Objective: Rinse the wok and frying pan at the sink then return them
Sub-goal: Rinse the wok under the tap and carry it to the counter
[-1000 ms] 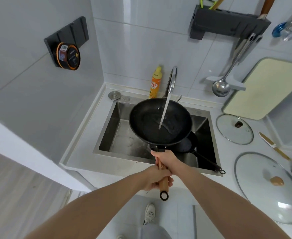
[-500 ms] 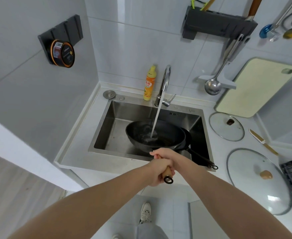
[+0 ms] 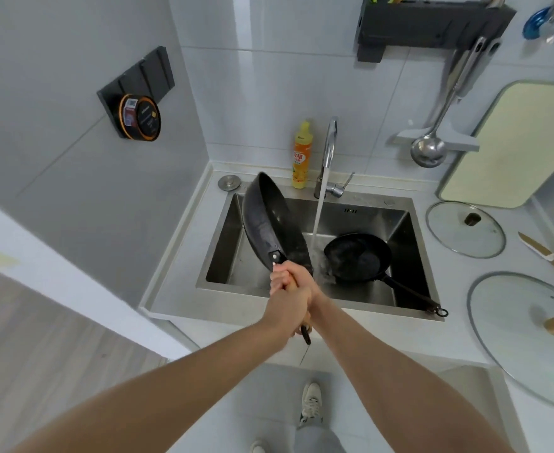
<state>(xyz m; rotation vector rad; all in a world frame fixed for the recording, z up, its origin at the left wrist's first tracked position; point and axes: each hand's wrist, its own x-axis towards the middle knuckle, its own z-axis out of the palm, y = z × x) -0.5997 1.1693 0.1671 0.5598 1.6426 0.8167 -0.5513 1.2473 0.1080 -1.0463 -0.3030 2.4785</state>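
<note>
Fingers of the left hand [image 3: 285, 300] and right hand [image 3: 305, 286] wrap tightly around the handle of the wok [image 3: 270, 220], tipped steeply on edge at centre frame above the sink [image 3: 399, 305], whose frying pan [image 3: 357, 256] lies right of the tap's stream.

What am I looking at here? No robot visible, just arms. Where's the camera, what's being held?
No machine: a person wears one wide-angle camera on the head, looking down at their own arms. Both hands, left hand and right hand, grip the wooden handle of the wok, tipped steeply on edge over the left of the sink. The faucet runs beside the wok. The frying pan lies in the basin, handle on the front rim. On the counter to the right: two glass lids, small lid and large lid, plus a knife.
</note>
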